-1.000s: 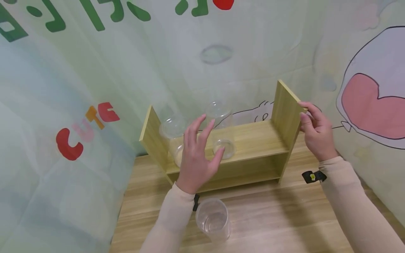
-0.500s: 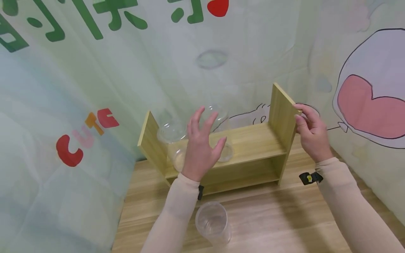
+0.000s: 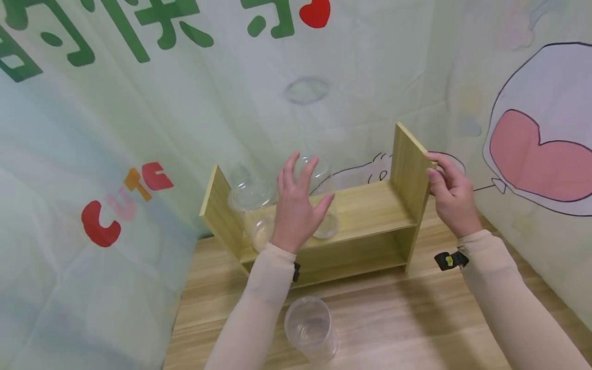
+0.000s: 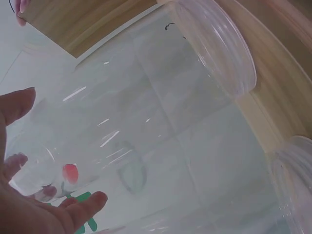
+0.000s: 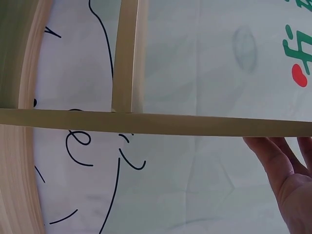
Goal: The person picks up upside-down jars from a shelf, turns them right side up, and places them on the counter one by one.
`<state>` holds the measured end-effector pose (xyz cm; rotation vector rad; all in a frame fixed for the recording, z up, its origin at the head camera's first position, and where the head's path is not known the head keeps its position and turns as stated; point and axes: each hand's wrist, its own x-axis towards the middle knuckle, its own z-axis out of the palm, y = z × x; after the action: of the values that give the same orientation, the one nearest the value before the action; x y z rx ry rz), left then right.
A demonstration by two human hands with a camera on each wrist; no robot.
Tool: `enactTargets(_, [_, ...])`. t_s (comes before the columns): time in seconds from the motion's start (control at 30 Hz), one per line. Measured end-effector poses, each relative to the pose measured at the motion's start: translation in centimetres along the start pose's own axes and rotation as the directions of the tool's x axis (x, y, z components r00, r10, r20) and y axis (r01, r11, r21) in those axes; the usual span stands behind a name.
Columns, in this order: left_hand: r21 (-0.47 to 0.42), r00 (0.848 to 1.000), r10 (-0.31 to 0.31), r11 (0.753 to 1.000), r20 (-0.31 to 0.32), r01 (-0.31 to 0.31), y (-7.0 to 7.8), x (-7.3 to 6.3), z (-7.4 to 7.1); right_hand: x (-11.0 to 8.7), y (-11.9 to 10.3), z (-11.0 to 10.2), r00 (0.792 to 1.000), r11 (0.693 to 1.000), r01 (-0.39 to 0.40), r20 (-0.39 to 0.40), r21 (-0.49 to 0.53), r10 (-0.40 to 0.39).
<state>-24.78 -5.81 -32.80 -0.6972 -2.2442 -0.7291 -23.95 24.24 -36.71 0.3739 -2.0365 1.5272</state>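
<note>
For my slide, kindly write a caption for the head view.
Left hand open near two clear containers on a wooden shelf; right hand grips its side panel; third container on table.

The shelf (image 3: 413, 180) has its left end near the back left corner of the worktop (image 3: 384, 313); on its upper board (image 3: 370, 208), the first jar (image 3: 252, 198) is beside that end, the second jar (image 3: 326, 224) right of it; the third jar (image 3: 310, 324) stands before the shelf

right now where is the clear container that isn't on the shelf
In the head view, the clear container stands on the table near the bottom centre, in front of the wooden shelf and just right of the left sleeve.
</note>
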Motion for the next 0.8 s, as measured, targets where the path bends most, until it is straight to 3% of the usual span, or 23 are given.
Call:
enactTargets(0.3, [-0.033, 0.999, -0.053, 0.998, -0.009, 0.053, 0.1, 0.08, 0.54, 0.11, -0.16, -0.12, 1.0, 1.0, -0.014, -0.003, 0.019, 0.014])
enactTargets(0.8, [-0.065, 0.998, -0.047, 0.997, -0.032, 0.045, -0.27, -0.24, 0.45, 0.04, 0.03, 0.0, 1.0, 1.0, 0.002, -0.009, 0.019, -0.002])
